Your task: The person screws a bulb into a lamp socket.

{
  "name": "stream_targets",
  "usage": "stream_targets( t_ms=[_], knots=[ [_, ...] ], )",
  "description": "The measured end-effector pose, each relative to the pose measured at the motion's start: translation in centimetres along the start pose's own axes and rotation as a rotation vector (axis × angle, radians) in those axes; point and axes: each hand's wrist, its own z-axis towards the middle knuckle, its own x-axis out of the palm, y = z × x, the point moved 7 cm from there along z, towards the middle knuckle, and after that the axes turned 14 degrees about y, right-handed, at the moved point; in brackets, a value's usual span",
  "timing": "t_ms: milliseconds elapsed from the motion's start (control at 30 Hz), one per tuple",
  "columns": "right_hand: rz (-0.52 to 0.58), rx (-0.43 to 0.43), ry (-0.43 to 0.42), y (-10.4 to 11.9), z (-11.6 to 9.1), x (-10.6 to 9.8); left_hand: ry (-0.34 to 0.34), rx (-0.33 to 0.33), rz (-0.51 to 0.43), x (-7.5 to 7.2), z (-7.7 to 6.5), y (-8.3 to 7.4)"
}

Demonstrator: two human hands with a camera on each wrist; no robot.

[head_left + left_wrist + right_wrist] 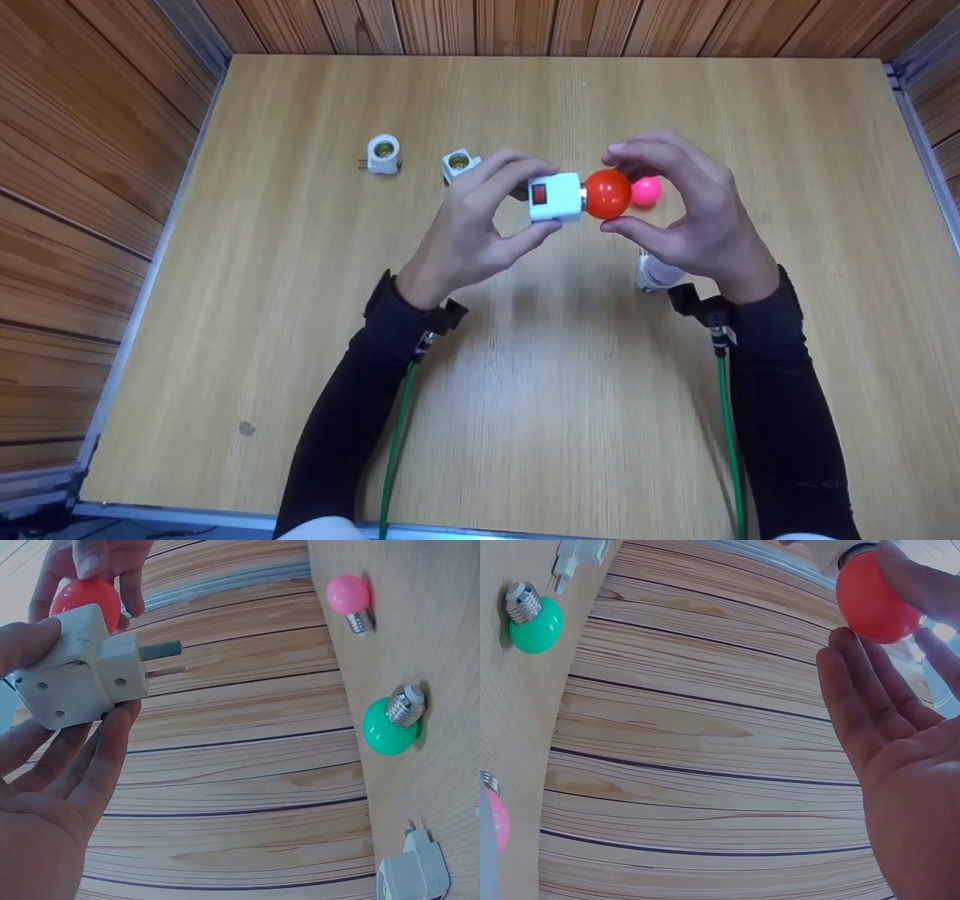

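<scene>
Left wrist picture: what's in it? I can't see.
A left hand grips a white plug-in lamp socket; behind it, a right hand curves around a red bulb. On a tabletop: a pink bulb, green bulb and another socket.

The left forearm slants forward and inward, while the right forearm goes forward more straight. Dark sleeves cover both until the wrists; the hands are bare. The left hand points inward and makes a pinch, with its thumb nearer to the body and its fingers farther from it. The right hand faces the left one, near but not touching it. Its fingers and thumb are curved like a letter C.
</scene>
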Motion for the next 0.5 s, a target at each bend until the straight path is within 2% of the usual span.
stream_targets(
  t_ms=[133, 500],
  knots=[
    [0.004, -0.015, -0.001, 0.10, -0.04, 0.07, -0.001, 0.008, 0.013, 0.00, 0.04, -0.02],
    [-0.021, 0.029, 0.031, -0.04, -0.10, -0.05, 0.000, 0.008, 0.025, 0.06, 0.07, -0.09]
  ],
)
